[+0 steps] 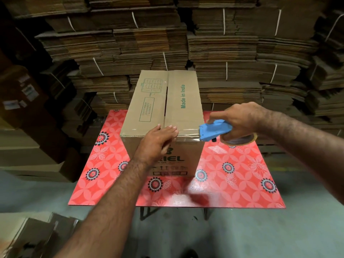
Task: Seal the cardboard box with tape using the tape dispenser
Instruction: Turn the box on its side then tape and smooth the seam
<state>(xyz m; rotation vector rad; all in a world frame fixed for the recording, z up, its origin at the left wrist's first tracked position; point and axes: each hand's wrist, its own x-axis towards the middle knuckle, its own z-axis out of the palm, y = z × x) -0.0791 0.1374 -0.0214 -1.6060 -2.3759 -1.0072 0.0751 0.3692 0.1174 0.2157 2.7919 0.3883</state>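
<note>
A brown cardboard box with green print stands on a red patterned table, its top flaps closed along a middle seam. Clear tape runs along the box's near top edge. My left hand lies flat on that near edge, fingers spread over the tape. My right hand grips a blue tape dispenser with a brown tape roll at the box's near right corner, the tape stretched from it to the box.
Tied bundles of flattened cardboard are stacked high behind the table. Brown boxes stand at the left. More flat cardboard lies on the grey floor at the lower left. Table legs show under the front edge.
</note>
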